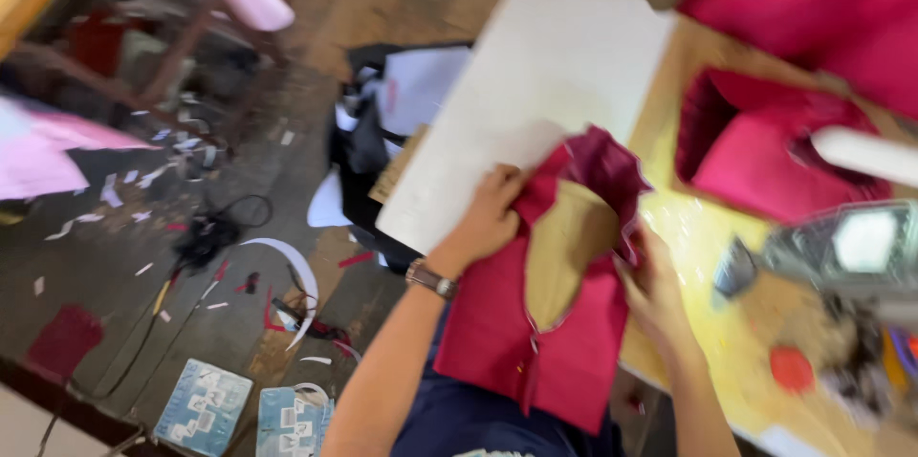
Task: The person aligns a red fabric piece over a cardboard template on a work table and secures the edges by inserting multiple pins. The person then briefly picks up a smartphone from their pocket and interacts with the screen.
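A crimson fabric piece (535, 323) with a curved cut-out hangs over the near edge of the table. My left hand (488, 213), with a watch on its wrist, grips the fabric's upper left edge. On the fabric's right edge is my right hand (655, 290), holding it next to the darker folded-back part (607, 165). A tan paper pattern (564, 247) shows through the cut-out. The picture is blurred by motion.
A large white sheet (535, 84) lies on the yellowish table (698, 237). More crimson fabric (765, 146) is piled at the right, with a grey device (841, 251) beside it. Paper scraps, cables and small boxes (206, 404) litter the floor at left.
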